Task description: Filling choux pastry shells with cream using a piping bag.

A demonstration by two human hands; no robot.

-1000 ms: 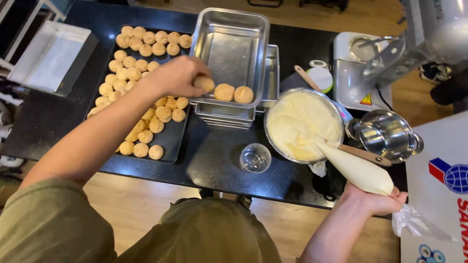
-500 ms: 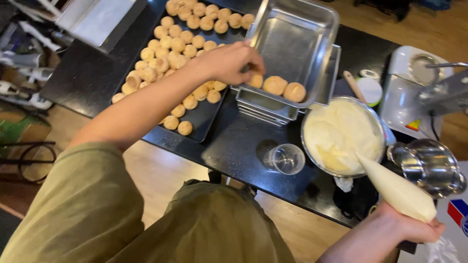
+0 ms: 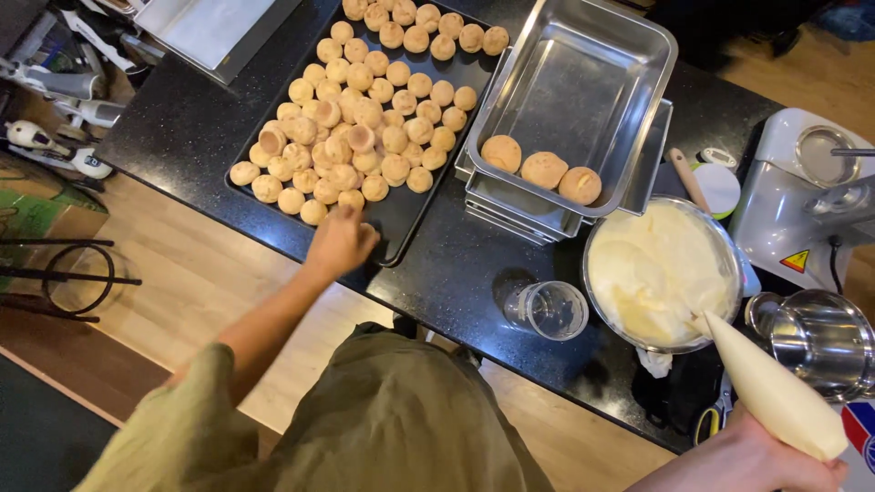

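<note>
My left hand (image 3: pixel 340 242) reaches down to the near edge of a black baking tray (image 3: pixel 403 214) covered with several small round pastry puffs (image 3: pixel 365 114). Its fingers curl around a puff at the tray's front row. My right hand (image 3: pixel 752 460) grips a cream-filled piping bag (image 3: pixel 770 392) at the lower right, its tip pointing at a steel bowl of pale cream (image 3: pixel 656 273). Three puffs (image 3: pixel 542 169) lie in the near end of a steel pan (image 3: pixel 583 87) stacked on other pans.
A small clear glass (image 3: pixel 550 310) stands on the black counter (image 3: pixel 182 118) by the bowl. A steel jug (image 3: pixel 811 337) and a grey machine (image 3: pixel 802 191) sit at the right. A white tray (image 3: pixel 214 27) lies at the far left. Wooden floor lies below the counter edge.
My left hand left the steel pan, where it set a third puff, and moved back left to the near edge of the black tray. The camera view shifted right and closer.
</note>
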